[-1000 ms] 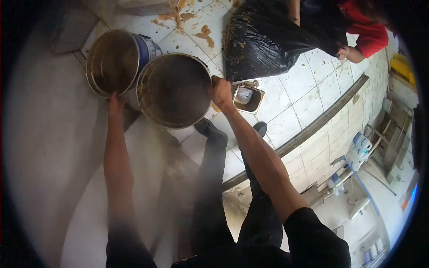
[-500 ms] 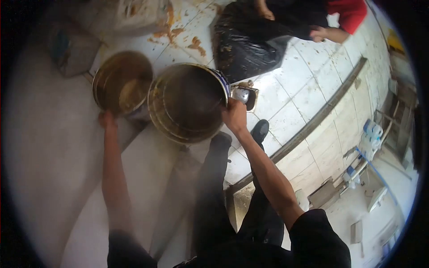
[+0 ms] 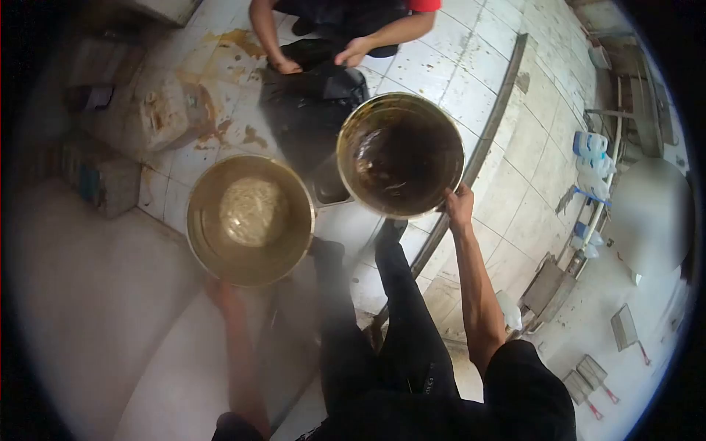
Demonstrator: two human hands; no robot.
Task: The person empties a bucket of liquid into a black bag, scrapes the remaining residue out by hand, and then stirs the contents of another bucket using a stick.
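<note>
Here, brown stains (image 3: 255,137) streak white floor tiles (image 3: 441,66) beyond two buckets (image 3: 208,209).

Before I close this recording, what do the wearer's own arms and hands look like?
The right sleeve is plain black and short, leaving the forearm bare; the left sleeve, only partly in view, is black too. The right hand is ungloved, with nothing seen on its wrist. The left hand looks bare too, but haze blurs its detail.

White tiles covered the floor (image 3: 412,76), marked with brown smears (image 3: 239,40) near a soiled pale container (image 3: 160,110). A black bag (image 3: 305,121) lay crumpled there, and a long dark strip (image 3: 502,95) crossed the tiles.
</note>
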